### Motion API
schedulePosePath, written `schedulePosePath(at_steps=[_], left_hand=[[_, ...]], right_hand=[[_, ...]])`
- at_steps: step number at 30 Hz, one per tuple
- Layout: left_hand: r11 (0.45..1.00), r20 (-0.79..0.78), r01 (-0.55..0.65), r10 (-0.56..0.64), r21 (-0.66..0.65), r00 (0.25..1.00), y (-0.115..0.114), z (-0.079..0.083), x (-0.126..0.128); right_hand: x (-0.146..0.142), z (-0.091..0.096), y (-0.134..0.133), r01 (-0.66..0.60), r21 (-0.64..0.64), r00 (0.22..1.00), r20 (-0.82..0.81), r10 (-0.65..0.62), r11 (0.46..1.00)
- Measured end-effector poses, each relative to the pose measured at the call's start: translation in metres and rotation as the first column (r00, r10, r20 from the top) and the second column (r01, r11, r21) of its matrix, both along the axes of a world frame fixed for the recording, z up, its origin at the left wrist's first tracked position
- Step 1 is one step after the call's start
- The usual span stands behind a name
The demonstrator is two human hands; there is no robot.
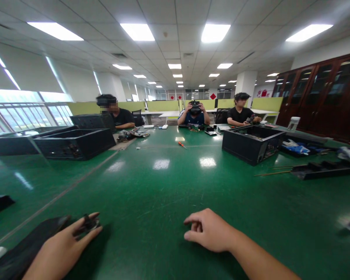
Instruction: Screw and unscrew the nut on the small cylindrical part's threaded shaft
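Note:
My left hand point(62, 243), low on the left, grips a small dark part with a shiny edge point(91, 223) between thumb and fingers; its exact kind is too blurred to tell. Under and behind that hand lies a long flat black panel point(43, 233) on the green table point(151, 194). My right hand point(208, 231) hovers over or rests on the table right of centre, fingers curled, thumb and index finger apart with nothing between them. Far ahead of both hands, an orange screwdriver point(181, 144) lies on the tabletop.
Open black computer cases stand at the left point(76, 144) and right point(252, 142). A black tray-like part point(326, 169) and thin rods point(272, 173) lie at the right. Three people sit across the table; the middle person point(195, 114) holds their headset with both hands.

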State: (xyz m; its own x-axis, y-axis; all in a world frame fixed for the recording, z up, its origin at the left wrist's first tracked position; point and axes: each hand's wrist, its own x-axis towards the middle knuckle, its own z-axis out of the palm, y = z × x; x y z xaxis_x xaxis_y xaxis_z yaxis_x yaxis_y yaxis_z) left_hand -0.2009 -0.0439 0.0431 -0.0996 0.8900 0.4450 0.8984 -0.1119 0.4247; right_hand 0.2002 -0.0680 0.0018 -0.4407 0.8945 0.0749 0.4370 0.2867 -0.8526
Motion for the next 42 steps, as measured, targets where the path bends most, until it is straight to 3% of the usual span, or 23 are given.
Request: schedulePosePath(at_steps=[2, 5, 8, 11, 14, 19, 24, 30, 42], left_hand=[[0.995, 0.007, 0.088, -0.087, -0.056, 0.996, 0.004, 0.013, 0.044], [0.929, 0.028, 0.365, -0.364, -0.063, 0.931, 0.009, 0.016, 0.114], [0.851, 0.081, 0.519, -0.513, -0.082, 0.854, 0.008, 0.001, 0.168], [0.815, 0.095, 0.574, -0.567, -0.079, 0.818, 0.003, -0.018, 0.192], [0.777, 0.085, 0.625, -0.619, -0.074, 0.781, -0.002, -0.029, 0.192], [0.691, 0.106, 0.723, -0.719, -0.002, 0.687, -0.007, -0.032, 0.185], [0.689, 0.146, 0.725, -0.719, 0.018, 0.679, -0.009, -0.033, 0.188], [0.753, 0.14, 0.657, -0.653, 0.02, 0.744, -0.011, -0.04, 0.188], [0.769, 0.107, 0.639, -0.637, 0.015, 0.764, -0.016, -0.038, 0.188]], right_hand=[[0.0, 0.0, -0.001, 0.019, 0.043, 0.998, 0.062, -0.021, 0.999], [0.002, 0.001, 0.0, 0.082, 0.074, 0.993, 0.074, -0.087, 0.994], [0.004, 0.001, 0.003, 0.142, 0.11, 0.988, 0.038, -0.147, 0.984], [0.004, 0.0, 0.004, 0.154, 0.145, 0.988, 0.012, -0.157, 0.977], [0.001, 0.0, 0.001, 0.14, 0.189, 0.989, 0.028, -0.148, 0.972], [-0.003, 0.005, -0.004, 0.123, 0.271, 0.986, 0.079, -0.15, 0.955], [-0.002, 0.007, -0.004, 0.099, 0.298, 0.987, 0.09, -0.131, 0.949], [-0.003, 0.003, -0.005, 0.053, 0.315, 0.993, 0.082, -0.083, 0.948], [-0.007, 0.002, -0.007, 0.052, 0.302, 0.995, 0.067, -0.076, 0.952]])
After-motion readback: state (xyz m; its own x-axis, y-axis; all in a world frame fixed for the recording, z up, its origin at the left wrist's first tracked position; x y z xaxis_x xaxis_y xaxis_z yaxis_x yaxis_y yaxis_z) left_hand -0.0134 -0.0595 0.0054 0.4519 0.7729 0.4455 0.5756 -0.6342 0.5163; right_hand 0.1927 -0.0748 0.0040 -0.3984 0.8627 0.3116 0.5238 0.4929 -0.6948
